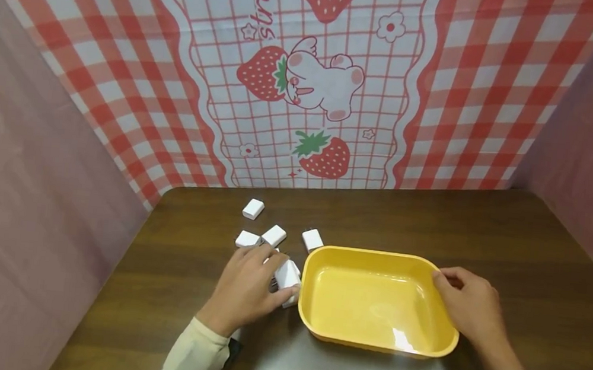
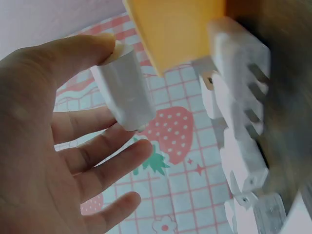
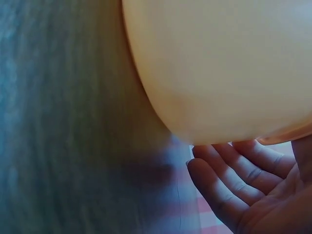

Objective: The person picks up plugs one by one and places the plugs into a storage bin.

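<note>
My left hand [image 1: 248, 287] pinches a white charger plug [image 2: 126, 90] between its thumb and fingers, just left of the yellow tub. More white charger plugs lie close by that hand; in the left wrist view one plug [image 2: 239, 63] shows its metal prongs. The yellow tub [image 1: 367, 341] stands on the table with nothing inside it. At the tub's right end my right hand [image 1: 470, 303] grips the rim, thumb over the edge and fingers along the outer wall. The right wrist view shows those fingers [image 3: 239, 170] partly hidden behind the tub.
Beyond my left hand lie several loose plugs: one plug [image 1: 253, 209] farthest back, another plug [image 1: 312, 240] by the tub's back left corner. The brown wooden table [image 1: 544, 280] meets a red checkered strawberry cloth [image 1: 327, 92] at the back. Pink curtains [image 1: 44, 184] hang at the sides.
</note>
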`<state>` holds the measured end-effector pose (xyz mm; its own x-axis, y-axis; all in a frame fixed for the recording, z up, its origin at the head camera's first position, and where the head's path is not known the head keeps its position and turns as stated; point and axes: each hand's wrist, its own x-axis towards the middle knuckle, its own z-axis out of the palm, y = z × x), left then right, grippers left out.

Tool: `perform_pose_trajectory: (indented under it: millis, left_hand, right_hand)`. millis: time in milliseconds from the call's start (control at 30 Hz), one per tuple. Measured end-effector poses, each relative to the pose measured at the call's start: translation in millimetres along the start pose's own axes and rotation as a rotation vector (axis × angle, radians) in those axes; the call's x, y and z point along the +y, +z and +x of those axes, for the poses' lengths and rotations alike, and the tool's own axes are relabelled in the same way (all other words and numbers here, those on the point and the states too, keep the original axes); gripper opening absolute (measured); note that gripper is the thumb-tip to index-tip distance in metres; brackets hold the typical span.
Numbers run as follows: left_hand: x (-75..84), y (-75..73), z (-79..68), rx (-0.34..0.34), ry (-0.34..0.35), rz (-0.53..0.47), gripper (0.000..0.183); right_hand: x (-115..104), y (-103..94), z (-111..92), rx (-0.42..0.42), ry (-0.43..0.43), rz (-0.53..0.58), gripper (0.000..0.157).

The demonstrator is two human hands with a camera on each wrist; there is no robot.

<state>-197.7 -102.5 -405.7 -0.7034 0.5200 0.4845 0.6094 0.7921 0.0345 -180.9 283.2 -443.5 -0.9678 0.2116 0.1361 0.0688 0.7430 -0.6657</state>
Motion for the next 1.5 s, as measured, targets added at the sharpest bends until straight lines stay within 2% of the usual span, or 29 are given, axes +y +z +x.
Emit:
perform_pose_trajectory:
  millis: [200,367,533,733,800,967,1167,1367,1500]
  left_hand:
    - [16.2,0.7,10.0,0.046,0.029,-0.052,0.051]
    - [33.8,6.3,19.9,0.038,0.078,-0.013,0.054]
    - [51.7,13.9,33.7,0.008,0.133,0.021,0.049]
    - [66.8,21.4,45.1,-0.092,0.114,0.053,0.051]
    - [71.4,23.9,46.4,-0.127,0.12,0.072,0.053]
    - [86.2,31.7,48.3,-0.196,0.17,0.127,0.051]
    - [106.0,39.4,49.9,-0.296,0.205,0.177,0.05]
    - [122.8,39.9,62.6,-0.409,0.235,0.192,0.046]
    - [133.1,42.7,73.1,-0.483,0.259,0.164,0.047]
  right_hand:
    - [0.8,0.3,0.9,-0.019,0.0,0.006,0.045]
    - [2.4,1.3,1.6,-0.021,-0.006,0.004,0.045]
    - [2.3,0.6,2.5,-0.022,-0.017,0.002,0.046]
    - [0.4,-0.3,2.7,-0.073,0.007,0.016,0.049]
    - [0.4,0.5,2.4,-0.063,0.0,0.014,0.047]
    - [2.3,1.1,3.1,-0.031,-0.024,0.008,0.044]
    - [2.9,1.5,2.5,-0.035,-0.02,0.003,0.044]
    - [4.3,0.7,3.3,-0.062,0.0,0.008,0.048]
    - [3.6,3.0,3.0,-0.065,-0.005,0.019,0.049]
